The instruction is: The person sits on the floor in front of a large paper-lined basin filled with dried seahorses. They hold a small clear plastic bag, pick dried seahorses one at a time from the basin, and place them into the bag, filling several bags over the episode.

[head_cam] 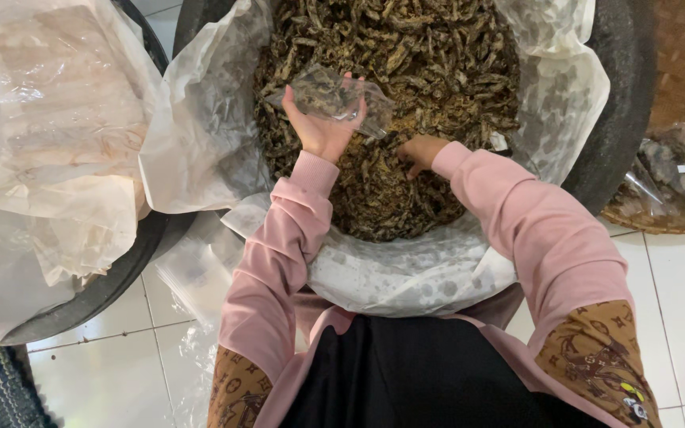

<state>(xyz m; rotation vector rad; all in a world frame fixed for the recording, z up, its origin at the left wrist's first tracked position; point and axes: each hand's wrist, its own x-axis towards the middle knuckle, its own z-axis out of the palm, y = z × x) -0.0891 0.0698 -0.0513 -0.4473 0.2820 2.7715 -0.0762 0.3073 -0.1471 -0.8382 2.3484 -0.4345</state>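
A large dark basin point(620, 119) lined with white paper point(200, 135) holds a heap of small brown dried pieces point(438, 63). My left hand point(320, 127) is raised over the heap, palm up, gripping a small clear plastic bag point(334, 93) that has a few brown pieces in it. My right hand point(418, 152) reaches down into the heap just right of the bag, fingers curled among the pieces. Both arms wear pink sleeves.
A second dark basin point(120, 269) lined with crumpled plastic and paper stands at the left. At the right edge, a woven tray point(660, 222) carries filled clear bags point(675, 170). White tiled floor point(105, 372) lies below, with loose clear plastic on it.
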